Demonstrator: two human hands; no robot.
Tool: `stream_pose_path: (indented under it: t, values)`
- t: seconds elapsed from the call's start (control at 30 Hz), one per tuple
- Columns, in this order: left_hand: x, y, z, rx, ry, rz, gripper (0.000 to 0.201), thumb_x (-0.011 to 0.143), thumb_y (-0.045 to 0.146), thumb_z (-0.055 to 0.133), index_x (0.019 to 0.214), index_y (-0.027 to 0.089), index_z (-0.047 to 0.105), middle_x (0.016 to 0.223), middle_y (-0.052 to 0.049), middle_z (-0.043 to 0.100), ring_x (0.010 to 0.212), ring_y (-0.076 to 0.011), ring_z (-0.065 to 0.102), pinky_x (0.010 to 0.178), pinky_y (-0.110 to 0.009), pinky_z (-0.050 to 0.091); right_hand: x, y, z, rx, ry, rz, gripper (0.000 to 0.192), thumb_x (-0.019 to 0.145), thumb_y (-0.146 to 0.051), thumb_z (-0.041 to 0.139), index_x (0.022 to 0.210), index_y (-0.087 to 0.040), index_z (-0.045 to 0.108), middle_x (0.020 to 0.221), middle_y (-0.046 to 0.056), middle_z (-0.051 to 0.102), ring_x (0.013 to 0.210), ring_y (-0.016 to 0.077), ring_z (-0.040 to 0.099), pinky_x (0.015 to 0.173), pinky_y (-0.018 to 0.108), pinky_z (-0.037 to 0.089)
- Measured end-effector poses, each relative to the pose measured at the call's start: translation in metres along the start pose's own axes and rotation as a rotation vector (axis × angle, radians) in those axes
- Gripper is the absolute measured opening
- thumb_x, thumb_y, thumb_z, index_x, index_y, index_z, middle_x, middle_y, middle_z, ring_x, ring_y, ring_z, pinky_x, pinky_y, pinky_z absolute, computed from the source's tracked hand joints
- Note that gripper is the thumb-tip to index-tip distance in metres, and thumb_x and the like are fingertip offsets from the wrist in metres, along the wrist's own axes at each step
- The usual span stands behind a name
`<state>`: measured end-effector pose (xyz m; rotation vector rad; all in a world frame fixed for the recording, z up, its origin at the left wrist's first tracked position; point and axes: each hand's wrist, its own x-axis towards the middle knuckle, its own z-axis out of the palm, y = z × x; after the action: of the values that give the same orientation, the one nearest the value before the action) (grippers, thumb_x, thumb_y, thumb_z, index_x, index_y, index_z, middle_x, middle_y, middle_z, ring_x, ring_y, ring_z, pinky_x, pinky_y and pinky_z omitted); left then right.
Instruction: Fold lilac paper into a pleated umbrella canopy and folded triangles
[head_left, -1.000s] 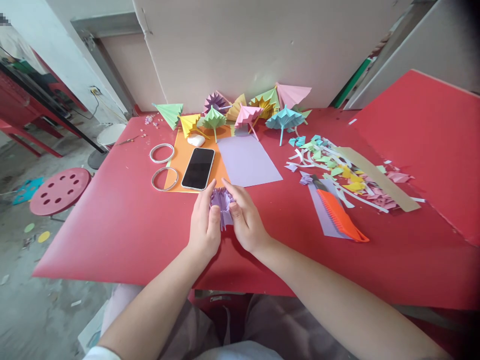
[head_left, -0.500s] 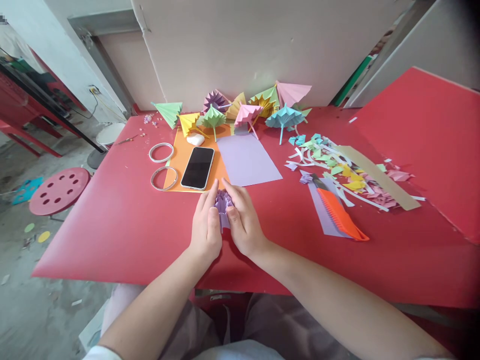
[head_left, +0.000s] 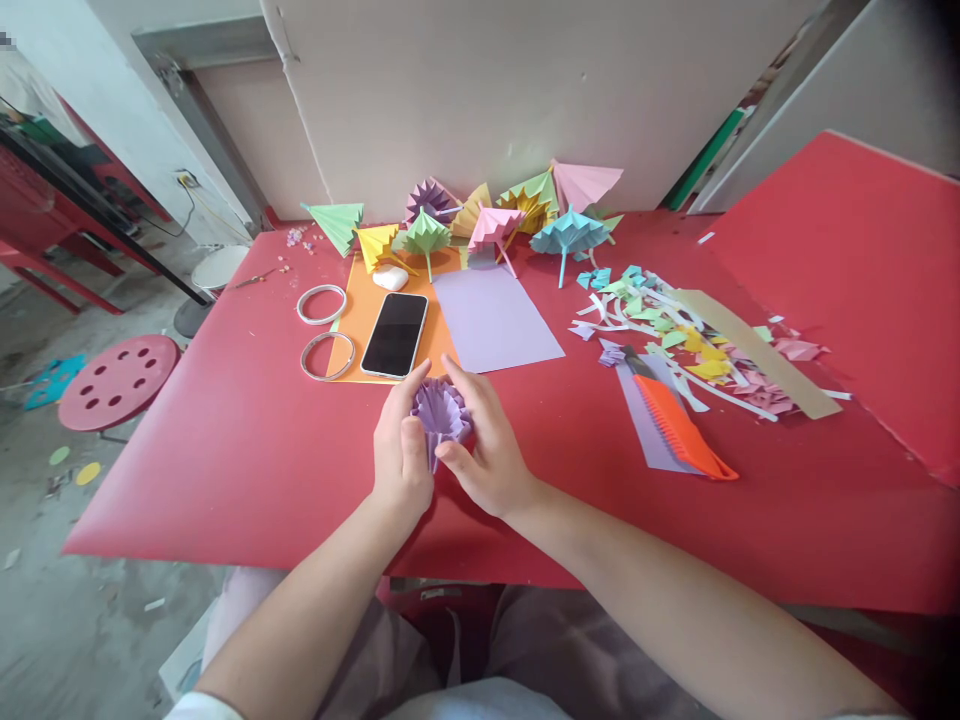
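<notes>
Between my two hands is a pleated purple paper piece [head_left: 442,410], its folds fanned into a cup shape above the red table. My left hand [head_left: 401,440] cups its left side, thumb toward me. On the other side my right hand [head_left: 487,440] curves round it, with the thumb at its lower edge. The fingers on the far side are partly hidden. Just beyond my hands lie a smartphone [head_left: 395,335] on orange paper [head_left: 352,350] and a flat purple sheet [head_left: 499,325].
Several folded paper umbrellas [head_left: 495,230] stand along the back of the red table [head_left: 247,450]. Two rolls of tape [head_left: 322,305] lie left of the phone. At right are an orange-handled cutter [head_left: 682,425] on a purple strip and a heap of paper scraps [head_left: 697,345].
The purple pleated paper has spread wider between my hands, and its folds now show as a rounded fan. My hands have moved slightly apart.
</notes>
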<state>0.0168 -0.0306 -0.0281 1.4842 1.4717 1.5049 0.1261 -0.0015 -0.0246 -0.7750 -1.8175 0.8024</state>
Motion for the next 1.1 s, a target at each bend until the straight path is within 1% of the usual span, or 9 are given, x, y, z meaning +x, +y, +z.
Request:
stream_pose_path:
  t: [0.1, 0.2, 0.43, 0.6, 0.7, 0.97, 1.1]
  values:
    - [-0.0010, 0.0010, -0.0020, -0.016, 0.035, 0.034, 0.056, 0.090, 0.057, 0.026, 0.126, 0.021, 0.048, 0.117, -0.011, 0.058, 0.103, -0.0241, 0.057, 0.086, -0.039, 0.046, -0.0001, -0.0001, -0.0007, -0.006, 0.014, 0.030, 0.070, 0.082, -0.066, 0.033, 0.140, -0.028, 0.027, 0.115, 0.011, 0.051, 0.107, 0.0255, 0.051, 0.088, 0.046, 0.046]
    - [-0.0010, 0.0013, -0.0021, 0.007, 0.049, 0.057, 0.054, 0.091, 0.056, 0.029, 0.125, 0.020, 0.050, 0.114, -0.011, 0.060, 0.101, -0.0236, 0.058, 0.086, -0.038, 0.046, -0.0006, -0.0001, -0.0011, -0.014, 0.017, 0.032, 0.069, 0.084, -0.065, 0.030, 0.141, -0.027, 0.026, 0.115, 0.011, 0.051, 0.106, 0.0252, 0.051, 0.088, 0.046, 0.046]
    - [0.0003, 0.0030, -0.0005, 0.119, 0.061, 0.149, 0.054, 0.092, 0.054, 0.025, 0.126, 0.021, 0.050, 0.114, -0.011, 0.060, 0.100, -0.0224, 0.057, 0.083, -0.037, 0.046, -0.0015, -0.0003, 0.0002, -0.032, 0.013, 0.019, 0.063, 0.087, -0.061, 0.028, 0.140, -0.028, 0.026, 0.112, 0.011, 0.051, 0.104, 0.0240, 0.052, 0.089, 0.045, 0.046]
    - [0.0010, 0.0064, -0.0012, 0.138, 0.087, 0.181, 0.047, 0.093, 0.050, 0.029, 0.120, 0.021, 0.054, 0.104, -0.009, 0.062, 0.092, -0.0201, 0.058, 0.079, -0.034, 0.046, -0.0017, 0.0000, 0.0004, -0.050, 0.020, 0.015, 0.061, 0.088, -0.059, 0.027, 0.140, -0.027, 0.027, 0.112, 0.011, 0.050, 0.106, 0.0244, 0.051, 0.090, 0.046, 0.046]
    - [0.0017, 0.0078, -0.0015, 0.171, 0.097, 0.210, 0.044, 0.093, 0.047, 0.030, 0.117, 0.020, 0.056, 0.100, -0.009, 0.063, 0.091, -0.0196, 0.058, 0.078, -0.033, 0.047, -0.0020, -0.0003, 0.0000, -0.057, 0.019, 0.013, 0.060, 0.089, -0.057, 0.026, 0.141, -0.028, 0.026, 0.114, 0.011, 0.050, 0.107, 0.0246, 0.050, 0.091, 0.046, 0.045]
    - [0.0023, 0.0055, -0.0018, 0.211, 0.125, 0.298, 0.041, 0.094, 0.041, 0.034, 0.125, 0.021, 0.053, 0.098, -0.008, 0.061, 0.087, -0.0164, 0.057, 0.075, -0.029, 0.047, -0.0025, -0.0002, -0.0001, -0.063, 0.049, -0.053, 0.055, 0.091, -0.051, 0.027, 0.141, -0.028, 0.025, 0.112, 0.010, 0.051, 0.105, 0.0226, 0.051, 0.089, 0.043, 0.046]
    - [0.0023, 0.0045, -0.0021, 0.214, 0.140, 0.347, 0.040, 0.093, 0.042, 0.037, 0.124, 0.022, 0.054, 0.091, -0.006, 0.059, 0.078, -0.0145, 0.056, 0.068, -0.027, 0.047, -0.0028, 0.0007, 0.0003, -0.062, 0.062, -0.089, 0.053, 0.092, -0.050, 0.026, 0.141, -0.029, 0.026, 0.112, 0.009, 0.050, 0.103, 0.0217, 0.051, 0.087, 0.042, 0.048]
